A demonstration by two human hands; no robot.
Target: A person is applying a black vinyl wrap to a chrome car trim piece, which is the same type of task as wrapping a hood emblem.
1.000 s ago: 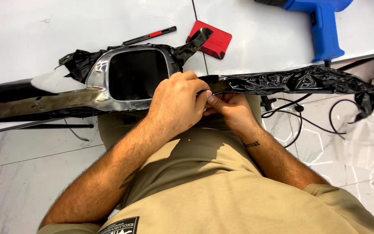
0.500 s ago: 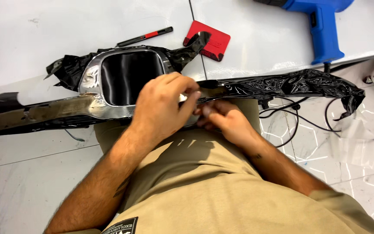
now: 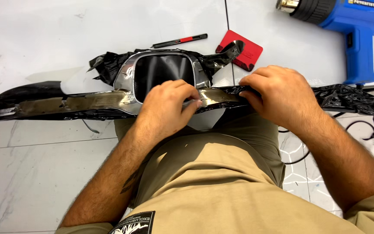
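Chrome trim piece (image 3: 109, 100): glossy metallic finish. Black film (image 3: 351, 96) on it: shiny, wrinkled plastic. Heat gun (image 3: 356, 26) beyond it: smooth blue plastic.

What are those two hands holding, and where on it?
Both grip the long chrome trim strip: left hand just right of its framed opening, right hand farther right, on the black film.

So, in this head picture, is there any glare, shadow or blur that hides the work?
Head view: sharp, no motion blur. The bright white floor is nearly washed out at the top. The chrome trim piece gives soft reflections, no hard glare. The left hand and right hand cast only faint shadows. The blue heat gun is cut by the frame edge.
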